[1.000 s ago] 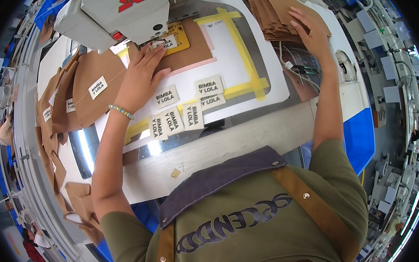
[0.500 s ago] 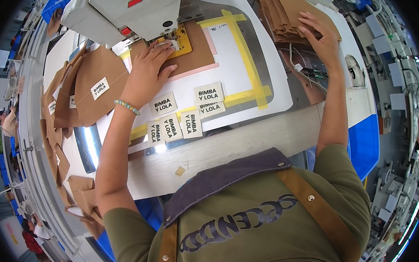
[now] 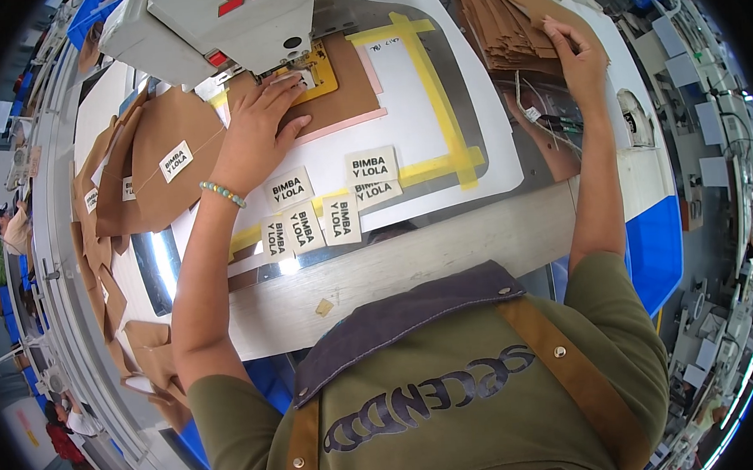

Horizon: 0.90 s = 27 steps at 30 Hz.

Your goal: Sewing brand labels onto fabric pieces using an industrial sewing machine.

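The left hand (image 3: 254, 130) lies almost flat, its grip wide with the thumb apart, and the fingertips reach to the yellow clamp plate (image 3: 324, 79) of the sewing machine head (image 3: 226, 29). The brown panel (image 3: 347, 103) is under this plate and beside the grip; pink strips (image 3: 344, 124) border it. The fingers and the machine head hide its left part, and what is inside the plate's opening is hard to make out.

The right hand (image 3: 584, 65) is at the stack of brown panels (image 3: 502, 25), with a narrow grip at the top piece; whether an edge is pinched, I cannot tell. The upper picture edge cuts this stack.

Nearer to the body, several white labels (image 3: 371, 164) lie on and near yellow tape (image 3: 442, 102), some overlapping. At left, labelled brown pieces (image 3: 163, 127) hang partly over one another at the tabletop (image 3: 412, 254).
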{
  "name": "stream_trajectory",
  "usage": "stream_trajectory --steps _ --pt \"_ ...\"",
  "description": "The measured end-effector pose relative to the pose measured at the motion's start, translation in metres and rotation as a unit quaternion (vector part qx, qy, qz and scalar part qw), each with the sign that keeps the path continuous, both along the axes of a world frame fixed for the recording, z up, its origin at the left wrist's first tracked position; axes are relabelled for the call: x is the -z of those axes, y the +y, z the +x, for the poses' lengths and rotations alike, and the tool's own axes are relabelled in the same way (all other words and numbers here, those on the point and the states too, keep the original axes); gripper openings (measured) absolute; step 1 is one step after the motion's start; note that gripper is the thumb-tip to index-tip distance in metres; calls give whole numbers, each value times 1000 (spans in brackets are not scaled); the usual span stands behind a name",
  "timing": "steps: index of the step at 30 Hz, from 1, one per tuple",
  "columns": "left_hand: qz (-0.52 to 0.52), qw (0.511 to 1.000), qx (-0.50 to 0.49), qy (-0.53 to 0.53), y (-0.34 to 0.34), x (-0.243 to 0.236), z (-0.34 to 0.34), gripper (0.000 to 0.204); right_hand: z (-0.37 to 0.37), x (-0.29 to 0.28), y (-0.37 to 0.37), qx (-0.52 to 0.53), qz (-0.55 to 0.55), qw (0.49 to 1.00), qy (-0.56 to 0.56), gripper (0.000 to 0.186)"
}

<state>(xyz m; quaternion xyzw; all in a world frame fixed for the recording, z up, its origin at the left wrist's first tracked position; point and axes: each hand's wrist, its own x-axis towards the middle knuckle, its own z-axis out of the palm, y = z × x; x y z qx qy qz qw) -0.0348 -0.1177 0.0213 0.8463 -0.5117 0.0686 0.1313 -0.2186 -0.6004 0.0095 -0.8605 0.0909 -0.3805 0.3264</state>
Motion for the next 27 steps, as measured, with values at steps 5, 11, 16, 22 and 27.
stream_trajectory --steps 5,11,16,22,27 --pt "-27 999 -12 13 6 2 5 49 -5 2 0 102 50 993 8 24" --pt "-11 998 -32 61 13 -6 4 55 -10 12 3 95 -14 995 -13 24" --pt "-41 990 -107 77 47 2 16 60 -3 9 17 140 -87 986 7 22" --pt "-98 978 -71 169 80 1 43 61 -3 3 19 109 37 993 -33 24" --pt "-114 977 -58 170 94 8 55 54 -7 -10 27 105 -18 994 13 21"
